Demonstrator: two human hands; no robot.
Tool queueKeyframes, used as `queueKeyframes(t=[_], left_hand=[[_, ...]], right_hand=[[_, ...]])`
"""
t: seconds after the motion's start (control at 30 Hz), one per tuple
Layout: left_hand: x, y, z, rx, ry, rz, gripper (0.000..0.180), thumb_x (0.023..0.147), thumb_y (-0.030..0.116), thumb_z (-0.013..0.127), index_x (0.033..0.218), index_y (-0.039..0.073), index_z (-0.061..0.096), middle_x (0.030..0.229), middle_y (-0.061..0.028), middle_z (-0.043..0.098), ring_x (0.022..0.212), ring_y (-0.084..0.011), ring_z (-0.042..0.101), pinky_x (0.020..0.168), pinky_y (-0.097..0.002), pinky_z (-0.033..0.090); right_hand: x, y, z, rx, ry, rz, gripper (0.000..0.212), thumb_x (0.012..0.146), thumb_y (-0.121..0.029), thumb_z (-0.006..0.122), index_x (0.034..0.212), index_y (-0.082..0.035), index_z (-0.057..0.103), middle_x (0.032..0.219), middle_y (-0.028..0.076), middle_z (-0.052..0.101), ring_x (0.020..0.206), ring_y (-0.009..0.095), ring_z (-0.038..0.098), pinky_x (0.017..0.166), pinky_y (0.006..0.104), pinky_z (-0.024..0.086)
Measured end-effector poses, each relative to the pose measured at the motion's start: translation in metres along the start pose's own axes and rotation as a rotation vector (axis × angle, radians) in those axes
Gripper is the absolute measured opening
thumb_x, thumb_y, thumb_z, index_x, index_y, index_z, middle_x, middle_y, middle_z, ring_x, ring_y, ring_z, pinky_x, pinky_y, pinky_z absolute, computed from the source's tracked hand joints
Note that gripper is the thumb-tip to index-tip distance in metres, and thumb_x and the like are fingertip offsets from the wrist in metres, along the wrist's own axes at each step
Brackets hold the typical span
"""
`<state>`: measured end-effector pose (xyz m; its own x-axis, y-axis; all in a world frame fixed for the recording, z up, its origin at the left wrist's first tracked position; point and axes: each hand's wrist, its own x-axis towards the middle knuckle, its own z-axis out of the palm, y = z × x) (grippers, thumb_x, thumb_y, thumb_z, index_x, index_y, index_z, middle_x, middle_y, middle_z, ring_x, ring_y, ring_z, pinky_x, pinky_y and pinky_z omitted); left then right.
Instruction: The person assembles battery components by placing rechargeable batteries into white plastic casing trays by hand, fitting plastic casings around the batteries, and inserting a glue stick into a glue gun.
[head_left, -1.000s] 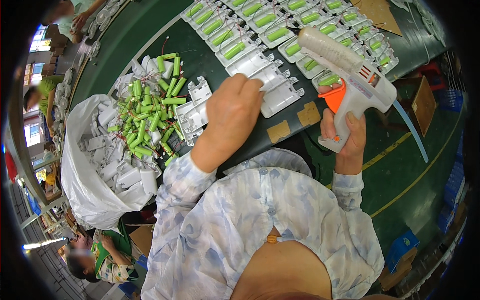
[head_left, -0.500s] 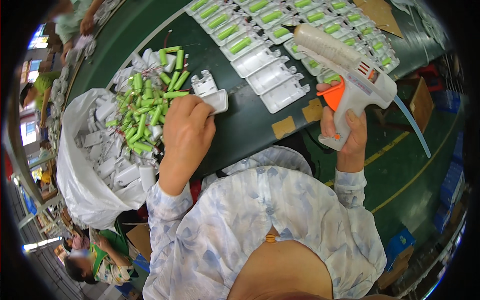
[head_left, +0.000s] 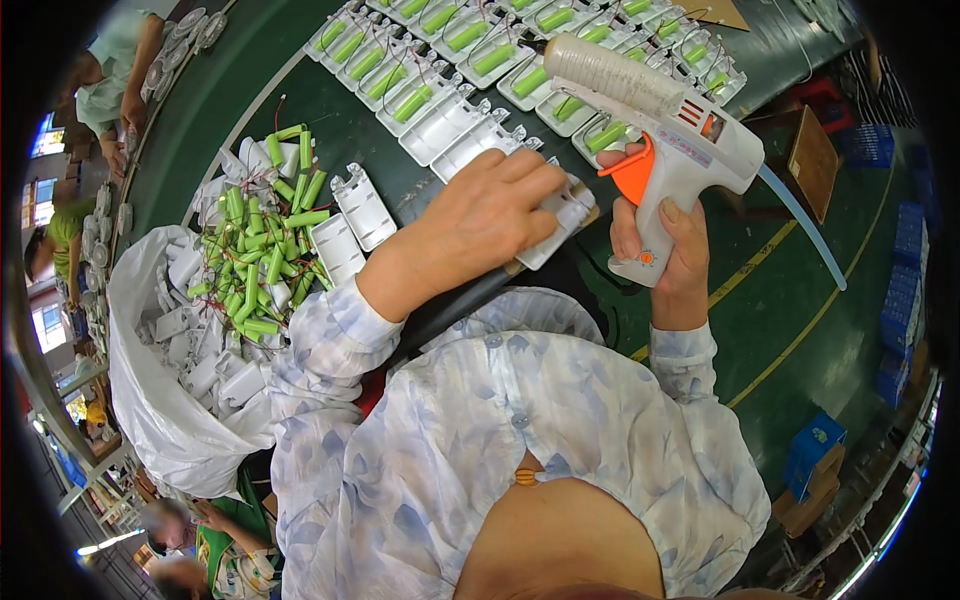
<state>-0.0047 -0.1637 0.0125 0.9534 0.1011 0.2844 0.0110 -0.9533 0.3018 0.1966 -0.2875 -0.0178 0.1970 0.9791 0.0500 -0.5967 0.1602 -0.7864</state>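
My left hand (head_left: 492,215) reaches across the table with its fingers curled on the edge of a white plastic casing (head_left: 553,232) at the near end of a row. Part of that casing is hidden beneath the fingers. My right hand (head_left: 668,240) grips the handle of a white hot glue gun (head_left: 690,140) with an orange trigger (head_left: 632,170). Its nozzle points to the upper left, over casings that hold green battery cells (head_left: 530,80). Unfilled white casings (head_left: 440,128) lie beyond my left hand. Two loose white casings (head_left: 364,208) rest left of my left forearm.
A heap of green wired cells (head_left: 255,250) lies on the left. Beside it, a white plastic bag (head_left: 150,370) holds many white parts. A pale blue glue stick (head_left: 805,225) sticks out behind the gun. Other people work along the left, one in a light top (head_left: 115,70).
My left hand has moved right, from beside the cell heap to the near end of the casing row. Two loose casings now lie by the heap. The glue gun stays in my right hand.
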Motion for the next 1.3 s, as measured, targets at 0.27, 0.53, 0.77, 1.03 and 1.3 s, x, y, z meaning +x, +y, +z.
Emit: queueKeyframes(t=[0.27, 0.53, 0.77, 1.03, 1.3], left_hand=[[-0.029, 0.027, 0.004, -0.082, 0.027, -0.2, 0.03, 0.064, 0.017, 0.078, 0.088, 0.006, 0.065, 0.105, -0.0079, 0.06, 0.096, -0.0261, 0.057, 0.074, -0.0375, 0.045], [-0.048, 0.018, 0.028, -0.052, 0.177, -0.305, 0.03, 0.064, 0.01, 0.08, 0.089, 0.005, 0.065, 0.1, -0.0087, 0.06, 0.089, -0.0277, 0.059, 0.074, -0.0382, 0.05], [-0.047, 0.023, 0.001, -0.1, 0.239, -0.347, 0.031, 0.072, 0.013, 0.078, 0.099, 0.007, 0.065, 0.101, -0.0101, 0.06, 0.093, -0.0295, 0.061, 0.076, -0.0392, 0.052], [-0.107, -0.048, -0.054, 0.504, 0.418, -0.887, 0.029, 0.075, 0.012, 0.079, 0.101, 0.005, 0.068, 0.09, -0.0118, 0.063, 0.084, -0.0314, 0.063, 0.073, -0.0403, 0.052], [-0.135, -0.077, -0.064, 0.184, 0.548, -1.07, 0.02, 0.084, 0.017, 0.073, 0.1, 0.004, 0.072, 0.082, -0.0106, 0.068, 0.069, -0.0176, 0.064, 0.066, -0.0323, 0.049]], right_hand=[[0.004, 0.0, -0.011, -0.025, -0.012, 0.038, 0.067, 0.086, -0.03, 0.062, 0.136, 0.009, 0.039, 0.131, 0.032, 0.053, 0.056, 0.014, 0.057, 0.052, 0.0267, 0.05], [0.001, 0.001, -0.004, 0.091, -0.117, 0.202, 0.083, 0.087, -0.032, 0.065, 0.152, -0.005, 0.02, 0.148, 0.034, 0.034, 0.055, 0.016, 0.055, 0.051, 0.0299, 0.047], [-0.004, -0.022, -0.006, -0.055, -0.096, 0.225, 0.08, 0.087, -0.027, 0.067, 0.149, 0.001, 0.025, 0.144, 0.033, 0.043, 0.051, 0.015, 0.056, 0.046, 0.0264, 0.046], [0.01, -0.033, 0.018, -0.384, -0.1, 0.26, 0.067, 0.084, -0.021, 0.067, 0.139, 0.008, 0.041, 0.138, 0.028, 0.052, 0.054, 0.014, 0.058, 0.048, 0.0254, 0.047], [0.012, -0.039, 0.023, -0.473, -0.11, 0.273, 0.065, 0.084, -0.019, 0.063, 0.139, 0.009, 0.042, 0.137, 0.026, 0.054, 0.055, 0.013, 0.056, 0.051, 0.0245, 0.047]])
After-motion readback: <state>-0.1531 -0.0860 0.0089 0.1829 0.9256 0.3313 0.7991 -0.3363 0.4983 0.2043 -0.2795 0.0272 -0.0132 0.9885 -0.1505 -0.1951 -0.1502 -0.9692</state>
